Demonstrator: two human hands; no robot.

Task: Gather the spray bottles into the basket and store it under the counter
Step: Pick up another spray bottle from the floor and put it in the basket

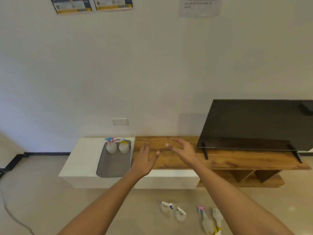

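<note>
Both my hands are out in front of me and empty. My left hand (146,160) has its fingers spread, palm turned inward, over the near edge of the wooden surface (220,160). My right hand (182,150) is spread too, fingers loosely curled, hovering above the same wood and holding nothing.

Just left of my left hand sits the grey basket (113,167) on the white part of the surface. Two bottles (111,146) already stand upright at its far end, triggers touching; the near half of the basket is bare.

Down on the floor near me lie the rest: two small bottles (166,209) side by side, and well to their right two taller ones (207,223) on their sides, partly behind my right forearm. I count four, though blur makes the last pair hard to separate.

So I judge I am mid-gathering, between trips, with storing not yet begun. The next move calls for bending down to the floor, closing a hand around each bottle body, and bringing them up into the basket's open near half. The open compartments (245,176) under the wood, below the black screen (254,126), look like the likely storage place.
</note>
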